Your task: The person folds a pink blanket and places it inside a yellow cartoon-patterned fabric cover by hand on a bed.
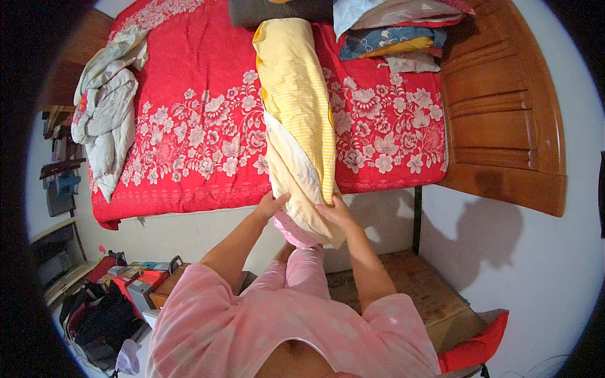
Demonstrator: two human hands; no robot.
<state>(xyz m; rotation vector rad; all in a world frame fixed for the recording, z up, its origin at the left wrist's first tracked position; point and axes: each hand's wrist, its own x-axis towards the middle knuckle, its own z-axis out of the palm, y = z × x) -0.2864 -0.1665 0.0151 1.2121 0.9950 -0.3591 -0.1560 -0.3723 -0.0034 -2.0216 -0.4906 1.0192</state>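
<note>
A long bundle of folded yellow striped fabric lies lengthwise across a bed covered by a red floral sheet. Its near end hangs over the bed's front edge, where a plain cream layer and a pink dotted layer show. My left hand grips the bundle's left side at this end, the thumb on top. My right hand holds the right side, its thumb on the cream cloth and the other fingers partly hidden.
Crumpled pale bedding lies at the bed's left. Folded textiles are stacked at the back right, beside a wooden headboard. A dark cushion-like item touches the bundle's far end. Boxes and a dark bag stand lower left.
</note>
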